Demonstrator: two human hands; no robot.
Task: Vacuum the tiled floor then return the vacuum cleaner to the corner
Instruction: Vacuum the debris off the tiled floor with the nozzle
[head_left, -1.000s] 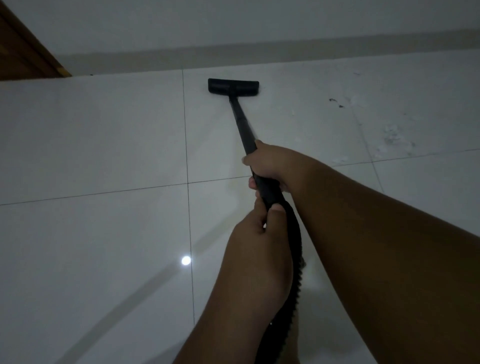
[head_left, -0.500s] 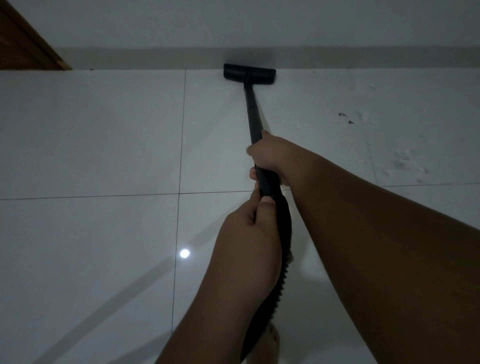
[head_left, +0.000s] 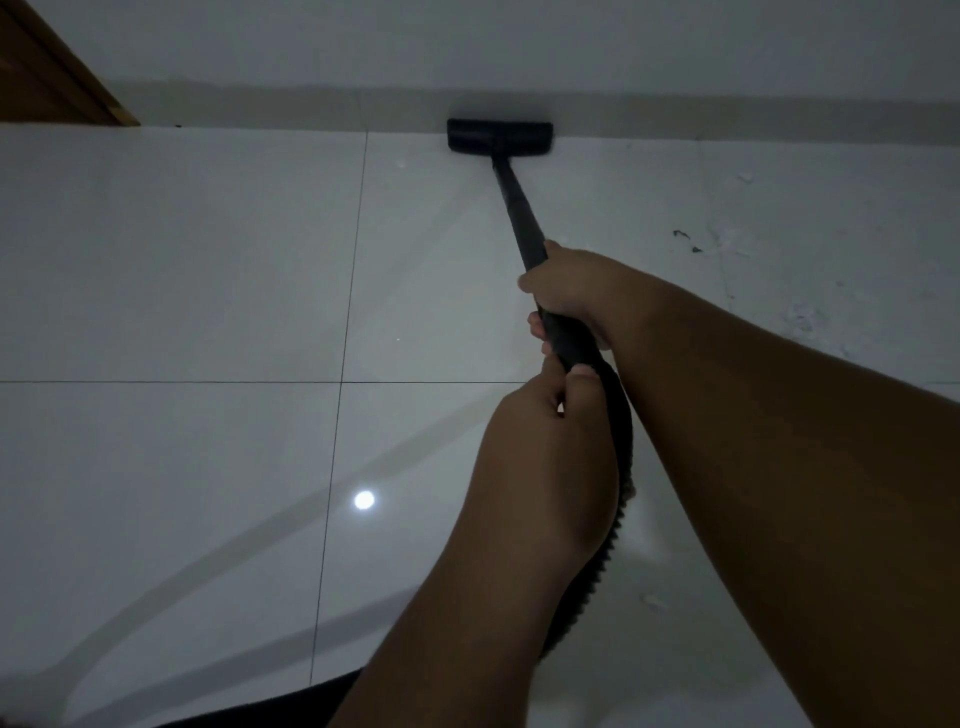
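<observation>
Both hands closed on black vacuum tube (head_left: 521, 218). Right hand (head_left: 574, 291) wrapped round tube farther up; left hand (head_left: 540, 436) gripping just behind it, where ribbed hose (head_left: 610, 540) begins. Hose trailing back near, between the forearms. Flat nozzle (head_left: 500, 136) at far end, pressed against skirting (head_left: 727, 117) at foot of far wall. White tiled floor (head_left: 182, 260) glossy, lamp reflection (head_left: 364, 500) on near tile. Dark specks (head_left: 683, 236) and pale debris on tiles at right. Wooden frame (head_left: 57, 78) at far left.
</observation>
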